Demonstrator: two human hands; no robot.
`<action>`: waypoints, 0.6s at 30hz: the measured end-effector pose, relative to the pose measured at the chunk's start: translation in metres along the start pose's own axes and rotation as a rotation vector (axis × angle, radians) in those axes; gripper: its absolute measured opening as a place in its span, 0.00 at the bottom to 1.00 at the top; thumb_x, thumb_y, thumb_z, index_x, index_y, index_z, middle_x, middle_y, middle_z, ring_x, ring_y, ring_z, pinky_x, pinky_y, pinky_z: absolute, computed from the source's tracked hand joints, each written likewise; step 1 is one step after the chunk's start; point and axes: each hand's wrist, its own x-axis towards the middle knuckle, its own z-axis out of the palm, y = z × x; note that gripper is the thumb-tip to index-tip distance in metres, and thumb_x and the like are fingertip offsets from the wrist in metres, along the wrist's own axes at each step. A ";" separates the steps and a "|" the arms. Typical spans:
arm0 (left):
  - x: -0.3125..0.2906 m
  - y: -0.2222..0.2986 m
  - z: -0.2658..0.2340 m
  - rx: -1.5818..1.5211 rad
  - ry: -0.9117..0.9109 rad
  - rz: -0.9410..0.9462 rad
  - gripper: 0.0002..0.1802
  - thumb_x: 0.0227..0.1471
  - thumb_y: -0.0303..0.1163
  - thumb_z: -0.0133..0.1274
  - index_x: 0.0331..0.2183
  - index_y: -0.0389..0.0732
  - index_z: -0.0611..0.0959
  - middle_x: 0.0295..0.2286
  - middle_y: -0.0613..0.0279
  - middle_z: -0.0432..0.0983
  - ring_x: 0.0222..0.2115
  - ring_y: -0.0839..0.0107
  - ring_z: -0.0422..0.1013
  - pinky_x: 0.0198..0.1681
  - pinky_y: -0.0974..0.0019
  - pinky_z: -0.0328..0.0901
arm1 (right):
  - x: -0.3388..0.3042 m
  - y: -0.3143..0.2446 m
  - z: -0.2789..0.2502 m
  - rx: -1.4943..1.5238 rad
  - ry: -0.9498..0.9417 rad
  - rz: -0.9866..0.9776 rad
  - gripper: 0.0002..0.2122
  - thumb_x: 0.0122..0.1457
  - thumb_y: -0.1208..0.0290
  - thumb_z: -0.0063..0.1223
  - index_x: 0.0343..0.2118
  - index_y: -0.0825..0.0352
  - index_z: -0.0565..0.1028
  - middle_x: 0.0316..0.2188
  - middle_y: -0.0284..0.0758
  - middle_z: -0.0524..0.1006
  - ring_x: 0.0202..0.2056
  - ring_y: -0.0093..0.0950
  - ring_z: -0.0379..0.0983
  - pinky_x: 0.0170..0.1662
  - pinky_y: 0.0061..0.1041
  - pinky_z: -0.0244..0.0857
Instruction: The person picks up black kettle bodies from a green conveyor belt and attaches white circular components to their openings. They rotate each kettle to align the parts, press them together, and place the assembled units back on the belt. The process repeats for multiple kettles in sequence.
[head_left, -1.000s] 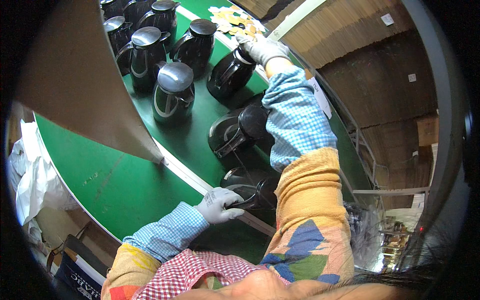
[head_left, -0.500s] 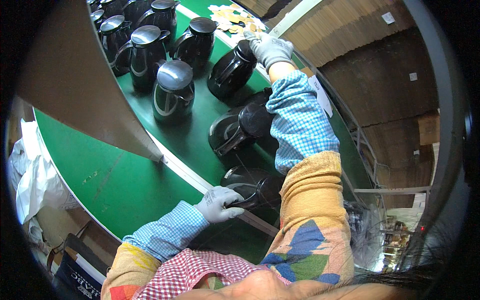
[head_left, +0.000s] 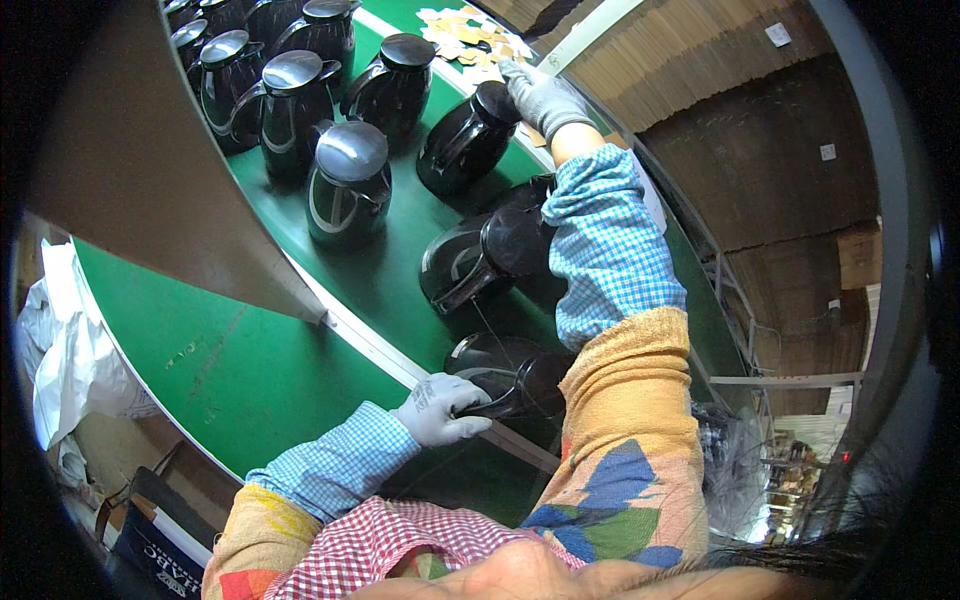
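My left hand point(head_left: 440, 409), in a pale grey glove, grips the handle of the nearest black jug point(head_left: 484, 362), its fingers wrapped round it. That jug is on the green work surface close to me, partly covered by my sleeve. My right hand point(head_left: 543, 98), gloved too, reaches far forward beside the lid of another black jug point(head_left: 463, 148). Its fingers are drawn together near a pile of small cream and tan card pieces point(head_left: 465, 38); what they hold, if anything, I cannot make out. Between my arms stands a further black jug point(head_left: 490, 252), partly behind my right sleeve.
Several black jugs with shiny lids point(head_left: 352, 152) stand at the far left on the green surface point(head_left: 210, 340). A white rail point(head_left: 370, 345) crosses it, and a large brown panel point(head_left: 150, 150) rises at left. Stacked cardboard point(head_left: 740, 100) lies at right, a white plastic bag point(head_left: 75, 350) at far left.
My right hand has shifted slightly right. My left hand keeps hold of the jug handle, and the jugs stay nearly where they were.
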 end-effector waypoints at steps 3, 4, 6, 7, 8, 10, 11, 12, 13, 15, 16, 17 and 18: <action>0.000 -0.001 0.000 0.018 0.011 0.007 0.15 0.49 0.40 0.63 0.32 0.37 0.83 0.27 0.52 0.79 0.30 0.51 0.76 0.34 0.53 0.68 | -0.002 -0.003 -0.010 -0.047 -0.066 0.141 0.38 0.64 0.30 0.23 0.60 0.53 0.73 0.56 0.47 0.74 0.58 0.48 0.70 0.62 0.44 0.60; 0.000 0.000 0.000 0.022 0.012 0.013 0.15 0.49 0.40 0.63 0.32 0.37 0.83 0.26 0.52 0.78 0.30 0.52 0.76 0.33 0.54 0.68 | 0.005 0.004 -0.008 0.002 -0.102 0.187 0.36 0.62 0.32 0.33 0.62 0.56 0.71 0.60 0.48 0.70 0.61 0.49 0.65 0.66 0.43 0.55; 0.000 -0.001 0.001 0.025 0.018 0.025 0.15 0.49 0.40 0.63 0.32 0.37 0.83 0.26 0.52 0.78 0.30 0.52 0.76 0.33 0.54 0.68 | 0.005 0.016 0.012 0.019 0.021 -0.128 0.35 0.59 0.37 0.45 0.63 0.57 0.69 0.63 0.48 0.67 0.64 0.49 0.62 0.68 0.40 0.53; 0.001 -0.001 0.002 0.022 0.019 0.036 0.15 0.49 0.40 0.63 0.32 0.37 0.83 0.26 0.52 0.78 0.30 0.52 0.76 0.33 0.54 0.68 | 0.005 0.024 0.019 0.024 0.086 -0.282 0.35 0.57 0.40 0.51 0.64 0.57 0.68 0.64 0.48 0.66 0.65 0.48 0.60 0.69 0.39 0.52; 0.002 0.000 0.004 0.018 0.020 0.047 0.15 0.49 0.40 0.63 0.32 0.37 0.83 0.26 0.52 0.78 0.29 0.52 0.76 0.33 0.54 0.68 | 0.011 0.028 0.022 0.120 -0.076 -0.328 0.38 0.51 0.50 0.62 0.65 0.58 0.66 0.66 0.47 0.62 0.66 0.47 0.58 0.70 0.36 0.50; 0.001 -0.001 0.002 -0.004 0.020 0.020 0.15 0.49 0.40 0.63 0.32 0.37 0.83 0.26 0.52 0.78 0.30 0.52 0.76 0.33 0.54 0.68 | 0.011 0.014 0.017 0.161 -0.242 -0.230 0.35 0.53 0.47 0.60 0.62 0.60 0.70 0.60 0.47 0.70 0.61 0.44 0.66 0.65 0.37 0.57; 0.001 -0.001 0.002 -0.016 0.019 0.008 0.15 0.50 0.40 0.63 0.32 0.37 0.83 0.27 0.52 0.78 0.30 0.51 0.76 0.34 0.54 0.68 | 0.011 0.007 0.014 0.179 -0.324 -0.180 0.34 0.54 0.45 0.59 0.60 0.61 0.72 0.57 0.47 0.74 0.59 0.42 0.70 0.63 0.38 0.60; 0.000 -0.001 0.002 -0.007 0.021 0.010 0.15 0.50 0.40 0.63 0.33 0.37 0.83 0.27 0.51 0.79 0.30 0.51 0.76 0.34 0.54 0.68 | 0.008 -0.001 0.015 -0.002 -0.208 -0.058 0.35 0.55 0.39 0.52 0.59 0.60 0.73 0.55 0.46 0.76 0.57 0.42 0.72 0.60 0.39 0.62; 0.000 -0.002 0.002 0.002 0.024 0.012 0.15 0.50 0.40 0.63 0.33 0.37 0.83 0.27 0.51 0.79 0.30 0.51 0.76 0.34 0.54 0.68 | 0.004 -0.009 0.016 -0.183 -0.091 0.064 0.36 0.57 0.33 0.46 0.58 0.60 0.74 0.53 0.45 0.78 0.55 0.41 0.74 0.58 0.39 0.64; 0.000 -0.001 0.002 0.003 0.022 0.008 0.16 0.50 0.40 0.63 0.33 0.37 0.83 0.27 0.51 0.79 0.30 0.51 0.76 0.34 0.54 0.68 | 0.003 -0.016 0.013 -0.206 -0.145 0.074 0.41 0.57 0.26 0.34 0.59 0.58 0.74 0.54 0.44 0.77 0.55 0.43 0.73 0.58 0.39 0.64; 0.000 0.000 0.001 -0.006 0.019 0.001 0.16 0.50 0.40 0.63 0.33 0.37 0.83 0.27 0.51 0.79 0.30 0.52 0.76 0.34 0.54 0.68 | 0.000 -0.019 0.009 -0.179 -0.136 0.066 0.41 0.57 0.26 0.34 0.59 0.58 0.74 0.55 0.44 0.77 0.56 0.43 0.73 0.58 0.40 0.64; -0.001 0.000 -0.001 -0.014 0.016 -0.006 0.16 0.49 0.40 0.63 0.33 0.37 0.83 0.27 0.51 0.79 0.30 0.52 0.76 0.34 0.54 0.68 | -0.002 -0.020 0.007 -0.152 -0.127 0.059 0.41 0.57 0.26 0.34 0.59 0.59 0.73 0.55 0.43 0.76 0.57 0.43 0.72 0.57 0.40 0.64; 0.001 0.002 0.000 -0.015 0.000 0.000 0.16 0.49 0.40 0.63 0.33 0.37 0.83 0.27 0.51 0.79 0.30 0.52 0.76 0.34 0.54 0.68 | 0.002 0.001 0.011 -0.123 -0.044 -0.085 0.39 0.56 0.29 0.42 0.59 0.58 0.73 0.56 0.45 0.75 0.58 0.42 0.70 0.58 0.39 0.64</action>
